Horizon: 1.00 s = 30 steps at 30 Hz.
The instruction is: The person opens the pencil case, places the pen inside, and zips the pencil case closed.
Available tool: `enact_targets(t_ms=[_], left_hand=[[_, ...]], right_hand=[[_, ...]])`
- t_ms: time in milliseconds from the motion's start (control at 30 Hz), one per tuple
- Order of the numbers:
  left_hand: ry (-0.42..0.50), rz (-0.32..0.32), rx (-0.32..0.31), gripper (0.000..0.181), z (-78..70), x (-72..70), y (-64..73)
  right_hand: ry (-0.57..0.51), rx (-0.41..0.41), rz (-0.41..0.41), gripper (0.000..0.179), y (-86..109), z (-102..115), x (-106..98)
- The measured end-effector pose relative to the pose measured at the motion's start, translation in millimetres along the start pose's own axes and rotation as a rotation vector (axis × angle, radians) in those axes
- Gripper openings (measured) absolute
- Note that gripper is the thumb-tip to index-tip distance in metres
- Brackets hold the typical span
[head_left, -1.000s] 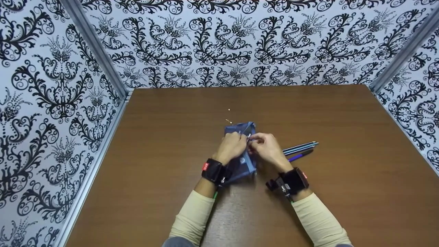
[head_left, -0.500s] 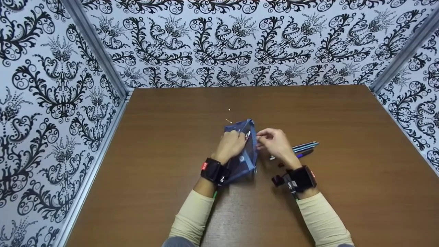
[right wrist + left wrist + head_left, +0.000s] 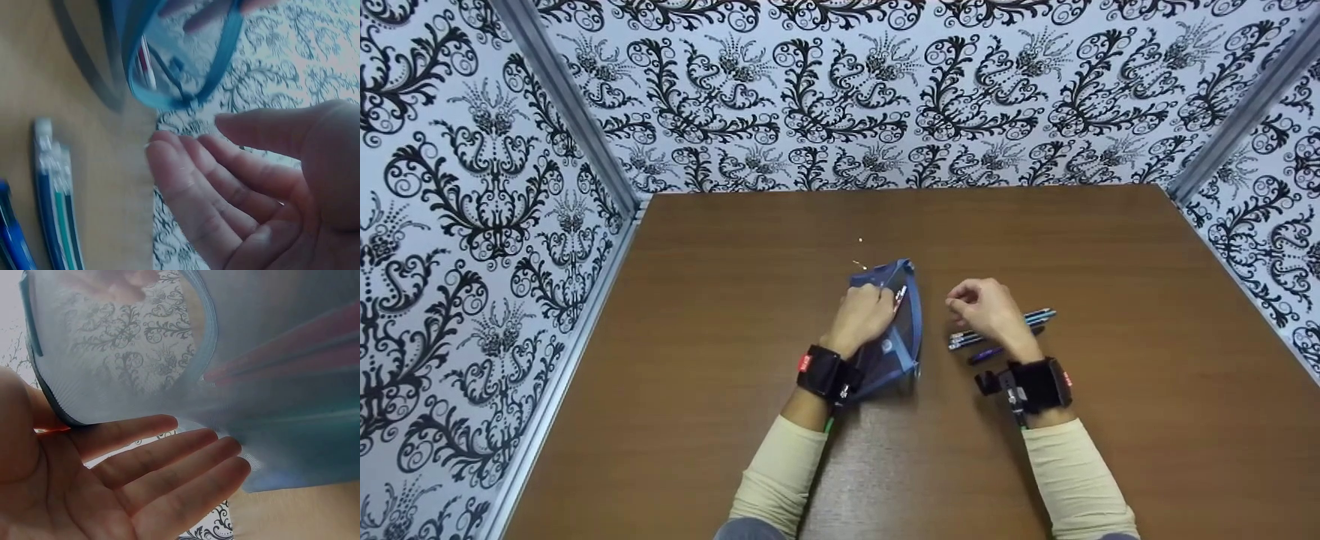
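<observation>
A blue see-through zip pouch (image 3: 889,356) stands tilted on the table with its mouth open toward the right. My left hand (image 3: 861,319) grips its upper side, thumb and fingers on either side of the wall in the left wrist view. Inside lies a red-and-white pencil (image 3: 145,63), its pinkish length (image 3: 292,346) showing through the wall. Just right of the pouch, my right hand (image 3: 988,309) hovers apart from it, fingers loosely bent and holding nothing. Below and beside that hand lie several pencils (image 3: 59,208) with white eraser ends and a blue pen (image 3: 986,355).
Small gold-coloured bits (image 3: 860,265) lie behind the pouch on the brown table (image 3: 720,300). Patterned walls (image 3: 840,90) enclose the back and sides. Each wrist wears a black strap with a camera.
My right hand has drawn away from the pouch to the right, over the pencils, uncovering the pouch's mouth and the pencil inside. My left hand stays nearly still.
</observation>
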<state>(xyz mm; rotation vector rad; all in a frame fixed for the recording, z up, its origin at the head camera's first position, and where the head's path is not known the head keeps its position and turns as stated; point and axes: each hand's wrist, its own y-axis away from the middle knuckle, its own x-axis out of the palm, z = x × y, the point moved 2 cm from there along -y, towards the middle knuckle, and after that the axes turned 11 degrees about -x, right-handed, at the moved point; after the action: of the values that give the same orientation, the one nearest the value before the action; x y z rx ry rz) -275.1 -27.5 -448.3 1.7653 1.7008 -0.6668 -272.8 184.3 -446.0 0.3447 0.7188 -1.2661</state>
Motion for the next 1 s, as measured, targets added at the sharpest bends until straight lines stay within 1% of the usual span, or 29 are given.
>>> enact_targets(t_ms=[200,267,467,700,1000], left_hand=[[-0.022,0.001,-0.003,0.039,0.0,-0.3,0.2],[-0.031,-0.005,-0.002,0.039,0.2,0.2,0.0],[-0.038,-0.005,0.0,0.039,-0.2,1.0,-0.1],[-0.03,0.001,-0.014,0.039,-0.8,-0.1,0.4],[-0.034,-0.003,-0.009,0.039,0.2,0.3,0.6]], right_hand=[[0.191,-0.021,0.062,0.016,1.8,-7,-14],[0.229,-0.032,0.072,0.016,1.9,-8,-15],[0.255,-0.055,0.085,0.013,2.8,-8,-17],[0.269,-0.057,0.106,0.005,6.3,-8,-24],[0.303,-0.011,0.153,0.011,9.3,-25,-34]])
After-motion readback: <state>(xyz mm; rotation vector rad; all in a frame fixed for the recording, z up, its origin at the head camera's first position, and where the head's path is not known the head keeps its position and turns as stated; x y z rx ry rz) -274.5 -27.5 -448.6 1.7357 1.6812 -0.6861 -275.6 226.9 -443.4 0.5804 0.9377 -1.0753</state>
